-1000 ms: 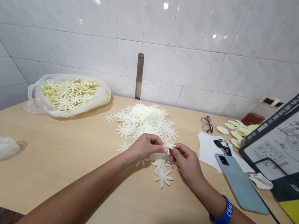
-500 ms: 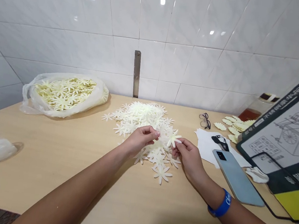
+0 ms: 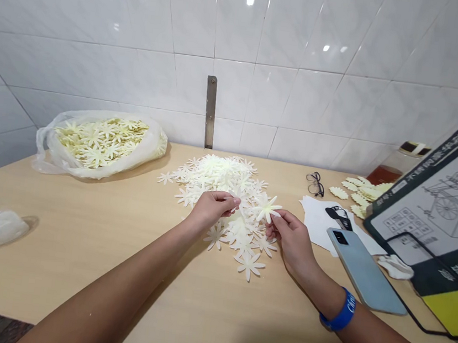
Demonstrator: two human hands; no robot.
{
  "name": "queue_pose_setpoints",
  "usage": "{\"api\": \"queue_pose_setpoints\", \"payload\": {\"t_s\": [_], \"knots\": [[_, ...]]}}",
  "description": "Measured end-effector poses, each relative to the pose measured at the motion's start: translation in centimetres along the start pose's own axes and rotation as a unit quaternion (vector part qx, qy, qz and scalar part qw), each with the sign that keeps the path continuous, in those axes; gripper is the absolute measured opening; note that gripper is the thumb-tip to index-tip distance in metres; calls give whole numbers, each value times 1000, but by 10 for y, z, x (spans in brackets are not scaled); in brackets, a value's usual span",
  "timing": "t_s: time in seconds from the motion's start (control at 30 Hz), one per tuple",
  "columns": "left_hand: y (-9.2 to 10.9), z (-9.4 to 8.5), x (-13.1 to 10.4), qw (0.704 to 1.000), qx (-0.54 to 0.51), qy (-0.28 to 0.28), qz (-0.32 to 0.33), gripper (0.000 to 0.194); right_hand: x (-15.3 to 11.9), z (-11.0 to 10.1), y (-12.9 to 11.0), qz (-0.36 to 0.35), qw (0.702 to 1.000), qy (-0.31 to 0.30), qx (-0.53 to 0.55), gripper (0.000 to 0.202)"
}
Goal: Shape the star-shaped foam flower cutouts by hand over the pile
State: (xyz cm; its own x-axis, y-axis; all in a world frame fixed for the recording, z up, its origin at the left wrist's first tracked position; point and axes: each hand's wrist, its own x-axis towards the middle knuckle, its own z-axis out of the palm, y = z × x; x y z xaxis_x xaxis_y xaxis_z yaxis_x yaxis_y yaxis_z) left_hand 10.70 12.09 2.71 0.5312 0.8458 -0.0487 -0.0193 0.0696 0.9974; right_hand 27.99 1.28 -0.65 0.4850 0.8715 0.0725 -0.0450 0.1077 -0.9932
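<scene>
Left hand and right hand have drawn apart since a second ago. The right pinches a cream flower by a petal, near the flower pile; the left's fingertips close together, on what cannot be told.

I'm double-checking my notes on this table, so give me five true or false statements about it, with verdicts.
1. The right hand has a pale flower cutout in its fingers. True.
2. The phone is bright red. False: the phone is light blue.
3. The blue wristband is on the right wrist. True.
4. The plastic bag of flowers is right of the loose pile. False: the plastic bag is to its left.
5. The metal strip stands upright against the tiled wall. True.
</scene>
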Motion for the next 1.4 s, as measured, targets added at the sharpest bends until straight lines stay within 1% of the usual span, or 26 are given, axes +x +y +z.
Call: {"api": "queue_pose_setpoints", "payload": {"t_s": [0.07, 0.13, 0.23, 0.3, 0.37, 0.4, 0.43, 0.5, 0.53, 0.6, 0.67, 0.7, 0.77, 0.8, 0.87, 0.93, 0.97, 1.03, 1.1, 1.17, 1.2, 1.27, 1.4], "knots": [[-1, -2, 0, 998, 63, 21, 16, 33, -1, 0, 0, -4, 1000, -9, -13, 22], [-2, -3, -2, 985, 162, 53, 36, 39, -2, 1, -1, -12, 999, -17, -28, 22], [-2, -2, -6, 938, 329, 89, 64, 42, -4, 2, -2, -32, 998, -25, -51, 22], [-2, 0, -9, 905, 394, 111, 112, 33, -5, 3, -2, -40, 997, -24, -60, 23], [-3, 4, -11, 876, 418, 124, 206, 22, -6, 4, -2, -41, 997, -23, -61, 25], [-5, 7, -11, 861, 418, 118, 264, 19, -7, 5, -3, -42, 997, -23, -62, 26], [-6, 9, -12, 845, 415, 99, 321, 17, -7, 5, -3, -42, 997, -24, -63, 28], [-10, 14, -12, 813, 409, 40, 413, 16, -9, 7, -4, -46, 996, -32, -66, 30], [-12, 17, -12, 797, 413, 12, 441, 17, -10, 7, -5, -47, 996, -39, -68, 31], [-15, 20, -12, 771, 432, -26, 467, 18, -11, 8, -6, -50, 995, -52, -72, 31], [-17, 21, -13, 764, 441, -38, 469, 20, -12, 9, -7, -55, 994, -64, -73, 32], [-17, 21, -13, 769, 433, -39, 469, 21, -12, 9, -7, -59, 993, -69, -71, 31], [-16, 21, -15, 791, 400, -38, 462, 22, -12, 9, -8, -63, 993, -78, -63, 31], [-14, 21, -16, 808, 377, -38, 451, 21, -11, 9, -8, -63, 993, -82, -59, 31], [-11, 22, -17, 856, 321, -27, 405, 18, -10, 9, -7, -61, 993, -81, -55, 30], [-8, 22, -17, 911, 245, 11, 333, 14, -8, 6, -6, -61, 994, -65, -56, 30], [-6, 21, -17, 933, 200, 38, 297, 14, -6, 5, -4, -62, 995, -49, -54, 30], [-4, 18, -13, 959, 112, 93, 242, 15, -3, 1, -2, -59, 997, -13, -44, 28], [-2, 14, -8, 971, 29, 121, 206, 17, 0, -2, 0, -49, 998, 12, -27, 27], [0, 10, -4, 978, -42, 119, 165, 17, 2, -3, 1, -37, 999, 16, -11, 27], [1, 9, -3, 981, -61, 114, 147, 17, 2, -3, 1, -32, 999, 12, -5, 26], [2, 7, -2, 984, -58, 109, 124, 16, 1, -1, 0, -27, 1000, -1, 5, 26], [1, 6, -1, 988, 3, 97, 119, 18, -1, 2, 0, -20, 1000, -15, 12, 26]]}}
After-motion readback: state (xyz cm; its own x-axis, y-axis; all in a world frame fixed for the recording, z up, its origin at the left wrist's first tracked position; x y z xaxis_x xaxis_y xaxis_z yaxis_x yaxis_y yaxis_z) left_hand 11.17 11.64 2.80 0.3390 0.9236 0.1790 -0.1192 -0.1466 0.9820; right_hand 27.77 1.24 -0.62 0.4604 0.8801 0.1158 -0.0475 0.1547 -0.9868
